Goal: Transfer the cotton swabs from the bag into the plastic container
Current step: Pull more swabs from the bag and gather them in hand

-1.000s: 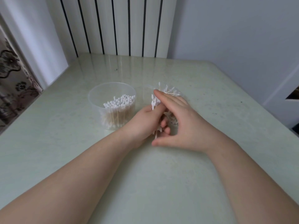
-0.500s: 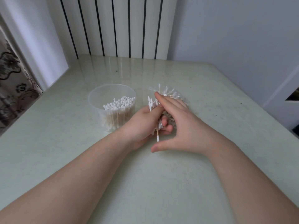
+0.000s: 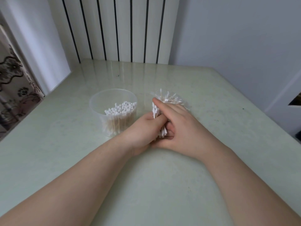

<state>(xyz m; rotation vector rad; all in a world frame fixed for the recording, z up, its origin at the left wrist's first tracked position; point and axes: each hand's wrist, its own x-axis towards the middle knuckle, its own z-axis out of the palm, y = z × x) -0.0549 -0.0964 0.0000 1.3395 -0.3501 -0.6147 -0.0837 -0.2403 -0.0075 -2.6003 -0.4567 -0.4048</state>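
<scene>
A round clear plastic container [image 3: 97, 101] stands on the table, holding upright cotton swabs [image 3: 121, 108] along its right side. Just right of it lies a clear plastic bag [image 3: 169, 97] with more swabs inside. My left hand [image 3: 143, 129] is closed around a bundle of cotton swabs [image 3: 155, 111], white tips showing above and below the fist. My right hand [image 3: 180, 128] lies over the bag and cups that bundle from the right, index finger across its top. Most of the bag is hidden under my right hand.
The pale green table [image 3: 146, 185] runs back to a white radiator with black slits [image 3: 117, 30] and a grey wall on the right. A patterned curtain [image 3: 13, 88] hangs past the table's left edge.
Both hands have closed in tighter on the bundle of swabs. The loose swab that stuck out below my left hand is now gathered into the bundle. The container has stayed put.
</scene>
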